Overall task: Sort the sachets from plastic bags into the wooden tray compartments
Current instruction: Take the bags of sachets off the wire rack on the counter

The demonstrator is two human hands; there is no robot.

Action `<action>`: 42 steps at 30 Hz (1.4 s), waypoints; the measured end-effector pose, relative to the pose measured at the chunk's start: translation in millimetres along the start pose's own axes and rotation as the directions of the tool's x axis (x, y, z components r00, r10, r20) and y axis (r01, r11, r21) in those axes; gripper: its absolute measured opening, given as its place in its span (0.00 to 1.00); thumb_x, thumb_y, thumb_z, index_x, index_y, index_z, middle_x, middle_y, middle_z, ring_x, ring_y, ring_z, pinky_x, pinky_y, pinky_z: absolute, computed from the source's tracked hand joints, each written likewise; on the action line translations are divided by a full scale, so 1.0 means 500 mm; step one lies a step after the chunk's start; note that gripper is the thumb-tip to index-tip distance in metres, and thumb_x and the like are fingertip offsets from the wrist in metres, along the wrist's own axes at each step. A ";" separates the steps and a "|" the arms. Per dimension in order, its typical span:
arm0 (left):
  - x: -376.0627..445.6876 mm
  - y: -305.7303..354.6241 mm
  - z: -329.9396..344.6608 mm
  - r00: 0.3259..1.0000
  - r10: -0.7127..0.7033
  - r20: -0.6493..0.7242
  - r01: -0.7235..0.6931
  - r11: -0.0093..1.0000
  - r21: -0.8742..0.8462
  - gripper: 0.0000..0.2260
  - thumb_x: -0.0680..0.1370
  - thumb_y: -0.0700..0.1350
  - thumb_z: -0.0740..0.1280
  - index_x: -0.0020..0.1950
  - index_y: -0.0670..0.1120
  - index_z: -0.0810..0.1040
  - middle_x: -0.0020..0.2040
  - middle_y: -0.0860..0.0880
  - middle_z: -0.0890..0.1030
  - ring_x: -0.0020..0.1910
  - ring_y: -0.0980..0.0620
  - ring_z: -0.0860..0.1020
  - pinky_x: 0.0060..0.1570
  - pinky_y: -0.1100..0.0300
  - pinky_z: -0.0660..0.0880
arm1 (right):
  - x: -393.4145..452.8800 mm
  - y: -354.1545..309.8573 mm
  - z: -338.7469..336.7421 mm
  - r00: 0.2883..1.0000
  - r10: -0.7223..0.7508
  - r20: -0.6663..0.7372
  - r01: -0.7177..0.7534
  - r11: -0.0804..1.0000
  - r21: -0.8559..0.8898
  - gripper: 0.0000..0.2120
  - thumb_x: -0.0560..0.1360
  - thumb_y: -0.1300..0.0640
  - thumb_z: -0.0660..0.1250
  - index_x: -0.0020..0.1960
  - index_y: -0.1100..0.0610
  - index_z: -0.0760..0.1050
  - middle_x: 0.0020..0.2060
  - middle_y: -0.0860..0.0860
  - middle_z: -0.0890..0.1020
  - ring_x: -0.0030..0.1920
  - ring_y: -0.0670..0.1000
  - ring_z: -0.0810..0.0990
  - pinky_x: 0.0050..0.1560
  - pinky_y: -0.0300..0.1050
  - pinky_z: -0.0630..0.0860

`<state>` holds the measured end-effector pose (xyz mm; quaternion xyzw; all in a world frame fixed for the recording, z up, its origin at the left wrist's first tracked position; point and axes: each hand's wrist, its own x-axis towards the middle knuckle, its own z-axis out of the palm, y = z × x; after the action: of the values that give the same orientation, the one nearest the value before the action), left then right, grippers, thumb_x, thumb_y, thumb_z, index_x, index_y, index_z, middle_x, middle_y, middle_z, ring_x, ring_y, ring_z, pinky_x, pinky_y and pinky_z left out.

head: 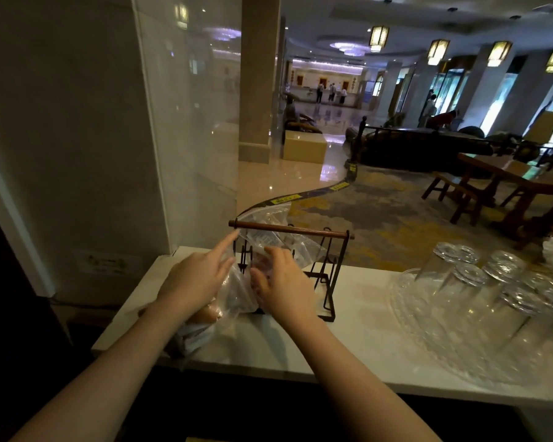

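Observation:
A clear plastic bag (268, 237) is draped over a black metal rack (332, 282) with a wooden top bar (294, 230) on the white counter (348, 339). A second clear bag (201, 330) with brownish and pale contents lies at the counter's front left, under my left wrist. My left hand (195, 279) reaches at the bag, index finger stretched toward the bar's left end. My right hand (284, 282) rests on the bag's plastic with fingers spread. Whether either hand grips the plastic is unclear. No wooden tray shows.
A clear ribbed tray (406, 301) with several upturned drinking glasses (492, 282) fills the counter's right side. A white pillar (77, 154) rises at left. Beyond the counter lies a lobby with wooden tables, chairs and distant people.

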<state>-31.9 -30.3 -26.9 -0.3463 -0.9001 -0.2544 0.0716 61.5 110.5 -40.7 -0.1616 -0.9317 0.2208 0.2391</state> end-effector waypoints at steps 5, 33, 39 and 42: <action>0.034 0.020 0.051 1.000 0.018 -0.009 -0.017 0.997 0.072 0.18 0.80 0.57 0.52 0.70 0.64 0.57 0.47 0.47 0.83 0.41 0.47 0.80 0.42 0.49 0.79 | 0.018 -0.002 0.022 1.000 -0.001 -0.014 -0.002 0.972 -0.234 0.15 0.79 0.49 0.60 0.62 0.55 0.68 0.57 0.53 0.79 0.47 0.55 0.81 0.36 0.45 0.70; -0.046 0.090 0.019 0.932 -0.270 -0.240 0.133 0.875 -0.465 0.19 0.81 0.53 0.51 0.42 0.45 0.77 0.32 0.47 0.78 0.32 0.48 0.78 0.32 0.54 0.75 | -0.088 -0.045 -0.152 0.955 0.284 0.089 -0.228 0.508 0.831 0.11 0.79 0.61 0.58 0.43 0.52 0.76 0.42 0.54 0.81 0.35 0.55 0.79 0.35 0.49 0.79; -0.138 0.156 -0.017 0.924 -0.364 0.117 0.272 0.409 -0.871 0.34 0.66 0.69 0.47 0.56 0.49 0.76 0.47 0.52 0.81 0.47 0.53 0.79 0.49 0.56 0.76 | -0.086 -0.084 -0.048 0.910 0.306 -0.279 -0.116 0.836 0.537 0.15 0.78 0.62 0.57 0.42 0.42 0.68 0.44 0.46 0.79 0.40 0.47 0.77 0.36 0.39 0.73; -0.154 0.166 -0.008 0.979 -0.163 -0.121 0.030 0.706 -0.708 0.19 0.74 0.58 0.60 0.63 0.52 0.72 0.50 0.64 0.77 0.50 0.67 0.75 0.49 0.69 0.72 | -0.076 -0.100 -0.045 0.911 0.294 -0.290 -0.124 0.864 0.488 0.11 0.77 0.62 0.58 0.45 0.46 0.68 0.42 0.43 0.77 0.42 0.41 0.76 0.41 0.40 0.76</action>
<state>80.4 -24.8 -13.1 -0.2763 -0.7428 -0.6099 -0.0004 94.9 60.1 -12.7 -0.2393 -0.7706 0.4265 0.4086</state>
